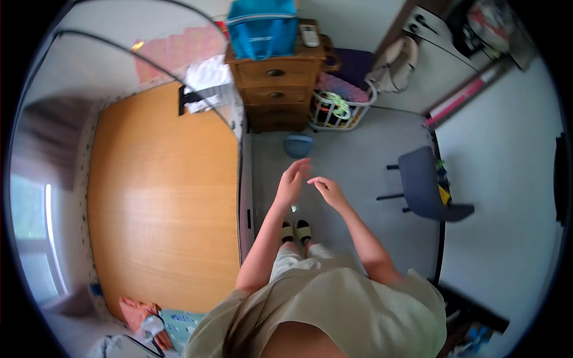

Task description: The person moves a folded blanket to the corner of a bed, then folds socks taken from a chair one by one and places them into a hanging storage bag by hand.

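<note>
My left hand [293, 181] is held out in front of my body over the floor, its fingers stretched and slightly apart. Facing it is my right hand [329, 191], with a finger pointing towards the left hand and the others partly hidden. A small gap separates the two hands, and I see nothing held in either. Beyond the fingertips, a blue-grey bin-like object [298, 145] stands on the floor before the wooden drawer cabinet [276, 83]. Below my left wrist, a small white thing [293, 209] is too small to name.
A bare wooden bed board [164, 197] lies along my left, under a dark curved frame pole [137, 51]. A grey chair [421, 182] stands at right. Beside the cabinet is a white laundry basket [343, 113] with clothes. A blue bag [262, 30] sits on the cabinet.
</note>
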Tool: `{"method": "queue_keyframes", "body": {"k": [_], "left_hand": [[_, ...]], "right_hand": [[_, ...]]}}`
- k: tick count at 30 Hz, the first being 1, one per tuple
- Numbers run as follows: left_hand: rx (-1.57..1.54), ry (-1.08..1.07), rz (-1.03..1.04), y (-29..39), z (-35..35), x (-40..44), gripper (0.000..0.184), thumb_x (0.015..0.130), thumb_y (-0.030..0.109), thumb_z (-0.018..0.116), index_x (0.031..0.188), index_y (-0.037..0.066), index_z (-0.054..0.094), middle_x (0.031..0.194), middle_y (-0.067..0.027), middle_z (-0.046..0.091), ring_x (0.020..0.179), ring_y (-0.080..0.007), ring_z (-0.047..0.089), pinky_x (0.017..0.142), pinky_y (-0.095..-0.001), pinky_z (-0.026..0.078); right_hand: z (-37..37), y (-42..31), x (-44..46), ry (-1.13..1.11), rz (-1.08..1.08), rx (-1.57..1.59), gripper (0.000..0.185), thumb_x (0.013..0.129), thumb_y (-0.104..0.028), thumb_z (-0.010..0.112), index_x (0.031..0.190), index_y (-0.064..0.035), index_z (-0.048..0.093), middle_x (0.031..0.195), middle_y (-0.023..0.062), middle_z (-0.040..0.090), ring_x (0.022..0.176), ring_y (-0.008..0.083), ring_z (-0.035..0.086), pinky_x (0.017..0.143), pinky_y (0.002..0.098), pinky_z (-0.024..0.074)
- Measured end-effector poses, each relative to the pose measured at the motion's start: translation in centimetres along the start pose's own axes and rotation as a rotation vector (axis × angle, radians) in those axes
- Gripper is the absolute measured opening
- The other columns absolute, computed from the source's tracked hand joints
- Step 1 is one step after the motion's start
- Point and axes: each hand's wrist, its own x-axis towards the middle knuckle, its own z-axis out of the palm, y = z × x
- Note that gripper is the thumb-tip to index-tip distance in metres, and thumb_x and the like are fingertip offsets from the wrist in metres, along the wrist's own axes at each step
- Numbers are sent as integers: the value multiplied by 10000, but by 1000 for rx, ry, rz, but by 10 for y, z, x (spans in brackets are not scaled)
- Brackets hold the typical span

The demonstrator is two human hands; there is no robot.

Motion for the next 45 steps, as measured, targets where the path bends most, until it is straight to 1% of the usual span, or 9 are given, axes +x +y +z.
{"method": "queue_keyframes", "body": {"k": [2, 9, 12, 15, 18, 26, 31, 36, 45], "left_hand": [[48, -138, -2, 9, 21, 9, 336, 837, 70, 340, 1159, 43, 430, 1007, -105, 546, 899, -160, 531, 759, -265, 416], [153, -399, -45, -5, 96, 26, 384, 833, 69, 385, 1215, 60, 348, 963, -103, 551, 768, -139, 551, 684, -257, 435], [81, -545, -202, -18, 139, 26, 377, 827, 67, 388, 1203, 62, 366, 925, -105, 557, 703, -134, 556, 643, -249, 445], [263, -727, -288, -23, 195, 26, 366, 817, 69, 386, 1183, 69, 392, 881, -107, 568, 660, -128, 558, 603, -248, 454], [366, -886, -234, -39, 261, 29, 341, 811, 76, 372, 1146, 72, 434, 843, -94, 577, 611, -119, 547, 566, -238, 453], [380, -992, -193, -67, 411, 54, 323, 801, 68, 333, 1071, 87, 509, 820, -66, 592, 586, -83, 494, 506, -219, 432], [425, -988, -214, -64, 467, 62, 345, 768, 49, 333, 1051, 84, 527, 785, -56, 594, 609, -72, 478, 512, -217, 439], [431, -1029, -213, -87, 506, 99, 368, 727, 26, 340, 1042, 67, 527, 781, -52, 593, 599, -73, 475, 514, -208, 434], [459, -988, 48, -151, 605, 217, 293, 751, 20, 381, 994, 34, 544, 811, -78, 591, 710, -119, 547, 684, -228, 434]], "right_hand": [[-23, -24, -17, 11, 57, -59, 195, 824, -134, 444, 906, -69, 609, 577, -37, 471, 506, 44, 360, 467, 206, 290], [-96, 7, -69, 413, 141, 112, 190, 825, -104, 447, 910, -64, 612, 575, -69, 431, 507, 21, 308, 454, 185, 247], [-127, 24, -103, 597, 160, 163, 189, 822, -91, 446, 911, -63, 610, 554, -80, 382, 499, 12, 292, 441, 181, 231], [-167, 20, -137, 734, 217, 214, 192, 824, -92, 440, 913, -64, 608, 551, -80, 374, 489, 8, 287, 432, 177, 226], [-207, 52, -182, 870, 239, 287, 197, 823, -89, 436, 914, -69, 609, 540, -85, 349, 475, 12, 278, 424, 183, 217], [-314, 105, -293, 1120, 233, 318, 196, 834, -119, 437, 907, -59, 608, 519, -56, 368, 471, 24, 329, 424, 178, 256], [-370, 101, -304, 1254, 280, 356, 207, 805, -89, 435, 911, -46, 608, 534, -34, 412, 496, 39, 376, 459, 181, 300], [-413, 114, -289, 1239, 312, 427, 204, 807, -106, 443, 918, -56, 607, 565, -22, 449, 517, 40, 389, 466, 179, 303], [-539, 172, -265, 1289, 387, 349, 206, 804, -89, 448, 942, -62, 598, 609, -5, 514, 550, 53, 448, 508, 181, 353]]}}
